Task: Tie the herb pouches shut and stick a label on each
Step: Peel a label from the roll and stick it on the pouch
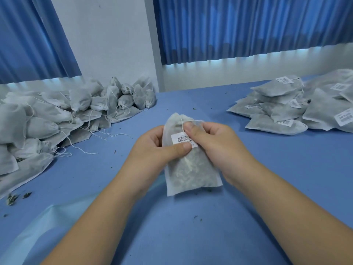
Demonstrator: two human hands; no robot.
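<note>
Finding: pouch (191, 173) held low over the table's (267, 188) middle. My left hand (152, 148) grips its side, thumb pressing the label (180, 139); my right hand (212, 142) pinches the pouch at the label's end. Recommend rubbing outward, flattening every corner, clear of the string (182, 124)

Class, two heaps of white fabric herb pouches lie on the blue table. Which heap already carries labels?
The flat stack of white pouches on the right: white barcode labels show on them. The left heap shows only loose strings.

Head camera looks forward and down, close over the table (248, 188)
</note>
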